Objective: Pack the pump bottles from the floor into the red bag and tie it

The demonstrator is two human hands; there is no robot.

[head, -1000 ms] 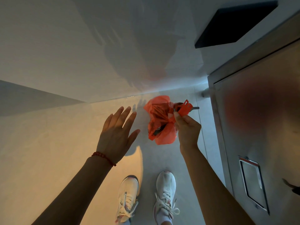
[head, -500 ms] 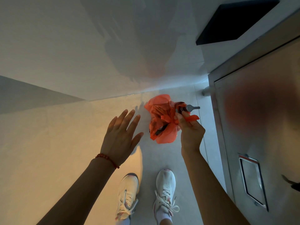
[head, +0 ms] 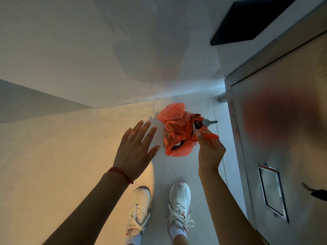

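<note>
The red bag [head: 177, 131] hangs bunched above the floor, tied at its right side. My right hand [head: 209, 149] pinches the bag's handle strip, which sticks out to the right. A grey pump head [head: 207, 123] of a pump bottle pokes out of the bag near the knot. Dark bottle shapes show through the thin plastic low in the bag. My left hand [head: 136, 149] is spread flat with fingers apart, just left of the bag and not touching it.
A steel cabinet [head: 283, 138] with a recessed handle stands close on the right. A white wall [head: 88, 59] runs behind the bag. My two white sneakers [head: 178, 206] stand on the light floor below the bag.
My right hand has shifted a little right and lower with the bag, and the handle strip now points right. The pump head shows more. My left hand stays spread.
</note>
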